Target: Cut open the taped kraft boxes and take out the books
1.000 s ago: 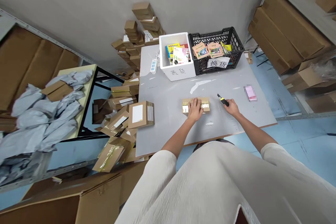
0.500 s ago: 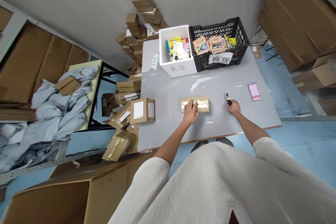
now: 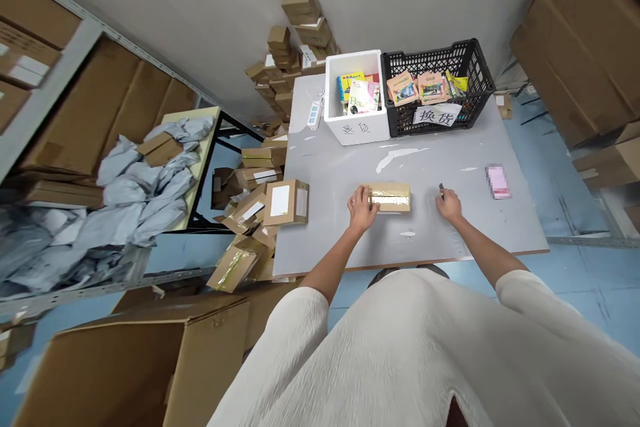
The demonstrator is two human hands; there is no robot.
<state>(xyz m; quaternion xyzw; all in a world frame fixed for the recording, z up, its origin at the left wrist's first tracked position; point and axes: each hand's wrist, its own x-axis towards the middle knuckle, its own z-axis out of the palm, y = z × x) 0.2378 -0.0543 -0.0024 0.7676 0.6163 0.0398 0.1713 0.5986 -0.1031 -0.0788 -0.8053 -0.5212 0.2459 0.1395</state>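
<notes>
A small cardboard box (image 3: 393, 197) with shiny tape along it lies on the grey table (image 3: 340, 240). My left hand (image 3: 362, 208) grips the box at its left end, fingers behind and thumb at the front. To the right of the box, my right hand (image 3: 449, 205) is closed around a utility knife (image 3: 441, 188). Only the knife's tip end shows past the fingers; the rest is hidden in the hand.
Behind stand a white foam box (image 3: 357, 130) with books and a black crate (image 3: 440, 121) with booklets. A labelled carton (image 3: 286, 203) sits at the table's left edge, a pink phone-like object (image 3: 498, 181) at the right. Parcels (image 3: 235, 265) lie left of the table.
My left hand has slid from the top of the small box to its left end. The knife in my right hand is turned, with less of it showing. The whole view has shifted.
</notes>
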